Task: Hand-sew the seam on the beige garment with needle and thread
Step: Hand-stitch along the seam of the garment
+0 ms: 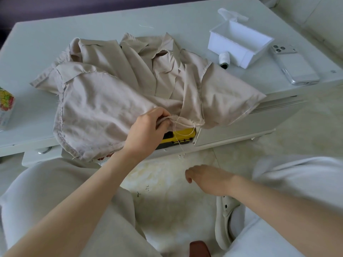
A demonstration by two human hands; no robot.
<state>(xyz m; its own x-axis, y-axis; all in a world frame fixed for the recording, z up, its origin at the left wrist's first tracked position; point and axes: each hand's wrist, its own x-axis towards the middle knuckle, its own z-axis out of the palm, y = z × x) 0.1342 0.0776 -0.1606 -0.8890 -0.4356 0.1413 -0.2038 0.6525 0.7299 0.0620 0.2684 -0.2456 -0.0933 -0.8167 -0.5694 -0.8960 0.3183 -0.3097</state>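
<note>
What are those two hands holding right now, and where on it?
Left hand pinches the beige garment at its near edge, by the thread loop. Right hand: cannot tell if it holds anything.

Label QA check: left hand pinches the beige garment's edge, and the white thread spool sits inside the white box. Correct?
One error. The white thread spool is not inside the white box; it sits on the table just outside it. The head view shows this. The left hand does pinch the beige garment at its edge.
</note>
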